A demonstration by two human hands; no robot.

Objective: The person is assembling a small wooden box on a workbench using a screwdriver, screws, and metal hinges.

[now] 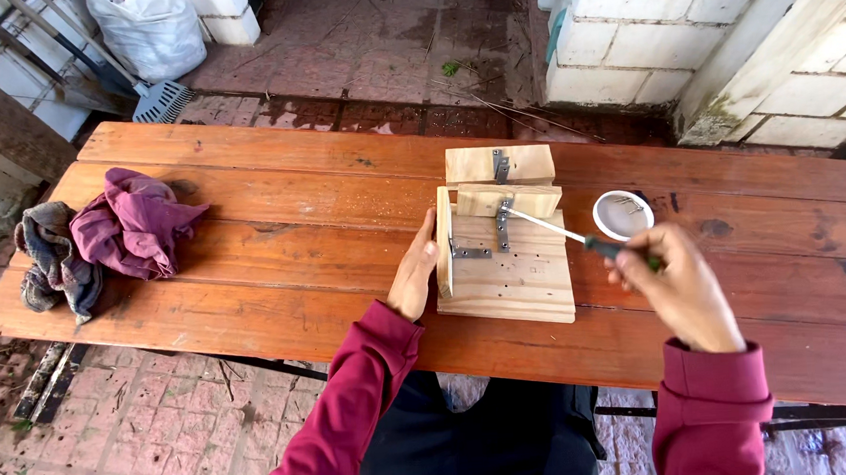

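Nearest to me, the person in dark red sleeves is sitting at the long wooden table (251, 307), both arms reaching over its front edge. The right hand (680, 285) is closing its fingers around the green handle of a screwdriver (565, 231), holding it at a slant so the pale shaft is running up and left, with its tip meeting a metal bracket (503, 218) on the wooden assembly (502, 252). The left hand (413, 272) is pressing flat against the left side of that assembly, fingers extended along an upright board rather than curled, thumb lying on the near side. It is bracing the piece, not gripping around it.

The wooden assembly itself is sitting near the middle of the table, between the two hands: a flat base board with small holes, an upright side board on the left, and further blocks at the back joined by grey metal brackets.

Just beyond the right hand, a small round white dish (623, 214) is resting on the table, with a few small metal pieces in it; I cannot tell exactly what they are.

Well off to the left, a heap of crumpled purple and grey rags (100, 238) is lying on the boards.

Farther back, damp brick paving is stretching toward white block walls, where a white sack (148, 29) is standing.
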